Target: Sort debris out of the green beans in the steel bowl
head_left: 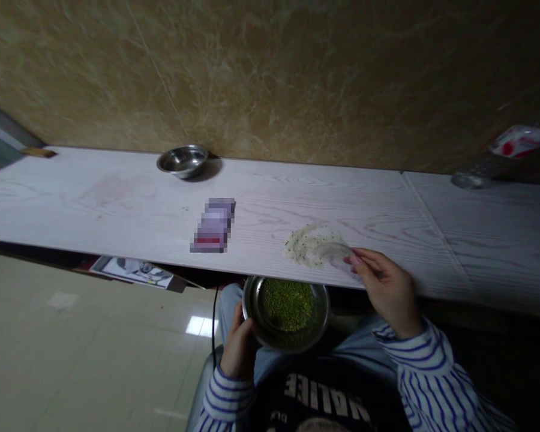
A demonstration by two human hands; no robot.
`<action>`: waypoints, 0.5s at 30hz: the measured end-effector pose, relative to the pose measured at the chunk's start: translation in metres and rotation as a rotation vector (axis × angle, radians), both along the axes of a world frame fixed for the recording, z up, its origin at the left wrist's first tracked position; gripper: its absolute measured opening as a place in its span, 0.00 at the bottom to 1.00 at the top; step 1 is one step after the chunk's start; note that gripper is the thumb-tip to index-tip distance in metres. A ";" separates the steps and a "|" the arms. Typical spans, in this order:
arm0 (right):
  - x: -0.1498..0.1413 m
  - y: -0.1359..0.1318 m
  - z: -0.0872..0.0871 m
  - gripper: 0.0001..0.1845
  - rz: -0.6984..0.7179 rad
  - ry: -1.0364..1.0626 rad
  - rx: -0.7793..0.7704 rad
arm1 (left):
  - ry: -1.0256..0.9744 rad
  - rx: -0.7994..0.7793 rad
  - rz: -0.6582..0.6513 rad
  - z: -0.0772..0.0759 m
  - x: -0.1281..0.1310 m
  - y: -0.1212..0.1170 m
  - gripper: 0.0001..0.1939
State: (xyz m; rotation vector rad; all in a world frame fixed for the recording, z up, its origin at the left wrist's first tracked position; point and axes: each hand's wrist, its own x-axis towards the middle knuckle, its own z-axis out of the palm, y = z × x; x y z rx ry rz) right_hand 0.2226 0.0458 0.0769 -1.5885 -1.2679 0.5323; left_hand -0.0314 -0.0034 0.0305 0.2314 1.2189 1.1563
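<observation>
My left hand (239, 345) grips the left rim of a steel bowl (323, 312), held above my lap just below the table edge. Small green beans (288, 305), like mung beans, cover the bowl's bottom. My right hand (389, 288) pinches a thin, clear, curved plastic piece (335, 251) between thumb and fingers; its exact kind is unclear. That piece touches the right side of a spread of white grains (303, 245) dotted with a few green beans, lying on the table near its front edge.
On the pale wood-grain table (261, 198) lies a blurred purple rectangular item (213, 225). Near the wall stands a second steel bowl (183, 162). A clear bottle (499, 156) with a red and white label is at the back right. An open drawer or box (137, 273) juts out below the table.
</observation>
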 end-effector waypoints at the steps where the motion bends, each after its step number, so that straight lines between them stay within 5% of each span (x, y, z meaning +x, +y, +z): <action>1: 0.005 -0.001 0.001 0.20 -0.025 0.004 -0.003 | -0.004 0.009 -0.005 0.001 0.001 0.001 0.29; 7: 0.026 -0.005 0.004 0.23 -0.072 0.034 -0.029 | 0.009 -0.019 -0.055 0.001 0.006 0.002 0.30; 15: 0.038 -0.010 0.005 0.16 0.100 -0.121 -0.044 | -0.006 -0.040 -0.065 -0.003 0.012 0.003 0.34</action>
